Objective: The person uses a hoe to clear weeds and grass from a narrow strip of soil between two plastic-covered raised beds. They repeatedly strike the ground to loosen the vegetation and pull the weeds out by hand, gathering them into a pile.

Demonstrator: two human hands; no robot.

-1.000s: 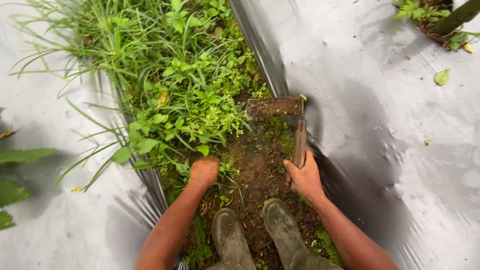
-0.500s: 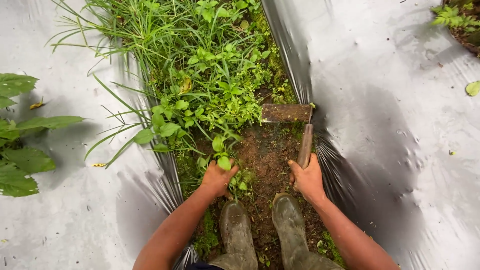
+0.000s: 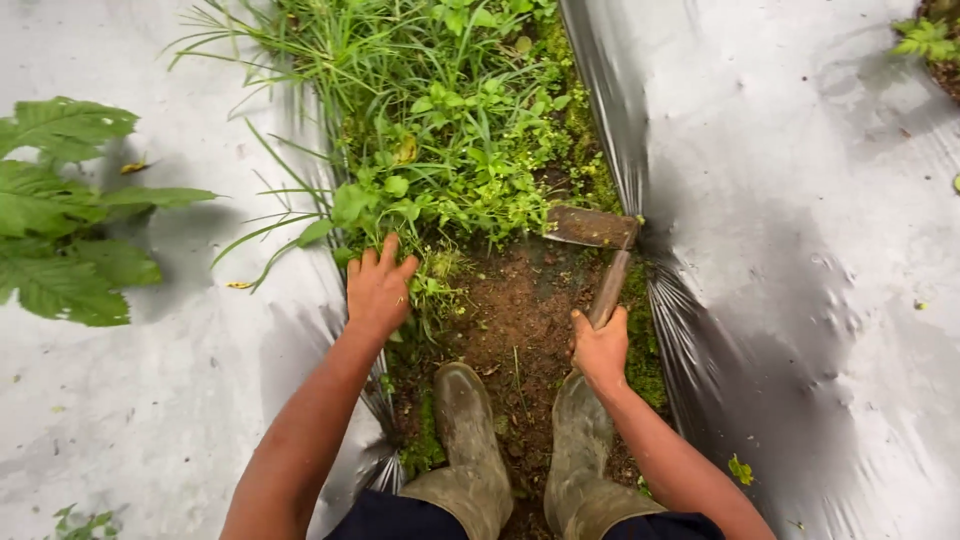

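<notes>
Seen from the head camera, a person stands in a narrow furrow of bare soil (image 3: pixel 520 320) between two sheets of silver plastic mulch (image 3: pixel 800 200), both muddy rubber boots (image 3: pixel 470 440) planted on the dirt. The right hand (image 3: pixel 600 348) is clenched around the wooden handle of a hoe (image 3: pixel 610 285), whose soil-caked flat blade (image 3: pixel 590 228) rests at the edge of the weeds, close to the right-hand sheet. The left hand (image 3: pixel 378 288) is open, fingers (image 3: pixel 388 250) spread, palm down against low green weeds (image 3: pixel 450 170) at the left edge of the furrow, grasping nothing that can be made out. The weeds, a mix of long grass blades and broad-leafed plants, fill the strip ahead of the blade, while the ground between blade and boots is mostly scraped brown earth with a few green scraps. On the left sheet, a plant with large toothed leaves (image 3: pixel 60 210) pokes up through the plastic, well apart from the hand. Another small plant (image 3: pixel 925 40) shows in a hole at the far upper right.
</notes>
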